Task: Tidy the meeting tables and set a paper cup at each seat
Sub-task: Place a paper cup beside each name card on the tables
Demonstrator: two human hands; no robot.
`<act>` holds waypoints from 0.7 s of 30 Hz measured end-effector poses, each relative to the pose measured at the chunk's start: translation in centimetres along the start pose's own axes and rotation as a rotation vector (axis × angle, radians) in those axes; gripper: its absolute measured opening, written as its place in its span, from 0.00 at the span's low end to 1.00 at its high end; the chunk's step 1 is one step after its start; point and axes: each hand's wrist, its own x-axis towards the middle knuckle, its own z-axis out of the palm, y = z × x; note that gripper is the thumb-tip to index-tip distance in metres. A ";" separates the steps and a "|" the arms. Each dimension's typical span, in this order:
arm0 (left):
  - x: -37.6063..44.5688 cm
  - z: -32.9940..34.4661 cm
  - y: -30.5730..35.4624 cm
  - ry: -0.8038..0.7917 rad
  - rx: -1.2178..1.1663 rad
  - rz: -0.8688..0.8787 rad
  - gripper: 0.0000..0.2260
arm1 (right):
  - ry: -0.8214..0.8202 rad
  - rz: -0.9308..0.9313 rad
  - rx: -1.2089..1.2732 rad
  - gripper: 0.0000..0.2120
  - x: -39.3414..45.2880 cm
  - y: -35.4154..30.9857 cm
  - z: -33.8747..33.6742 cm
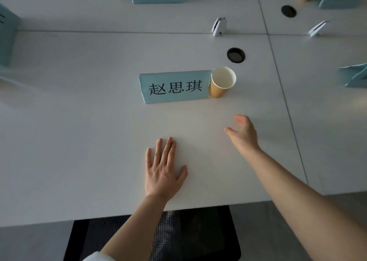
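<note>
1. Paper cup (222,82): stands upright on the surface (79,121), mouth up, long axis vertical, touching the name card (174,87) at its right end. Empty; judged light, thin-walled, crushable. Grip mid-wall, gently.
2. My right hand (243,133): near, apart, fingers loosely spread, holding nothing.
3. My left hand (162,171): flat on the surface.

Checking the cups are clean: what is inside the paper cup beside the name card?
The paper cup by the name card shows a bare white inner wall with nothing visible in it; its near wall hides part of the bottom.
</note>
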 end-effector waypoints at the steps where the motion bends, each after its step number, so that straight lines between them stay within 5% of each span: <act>1: 0.0 -0.1 0.0 -0.020 0.000 -0.003 0.35 | 0.005 -0.008 -0.013 0.23 -1.3 1.2 -0.8; 7: 1.1 -2.4 2.9 -0.188 -0.113 -0.147 0.36 | 0.027 -0.004 -0.047 0.17 -8.1 7.8 -6.3; 14: -2.7 -2.0 16.7 -0.219 -0.283 0.019 0.27 | 0.131 0.104 0.091 0.15 -13.1 15.4 -14.6; 21: -10.5 1.5 31.2 -0.192 -0.407 -0.031 0.16 | 0.184 0.017 0.039 0.16 -19.2 25.7 -24.2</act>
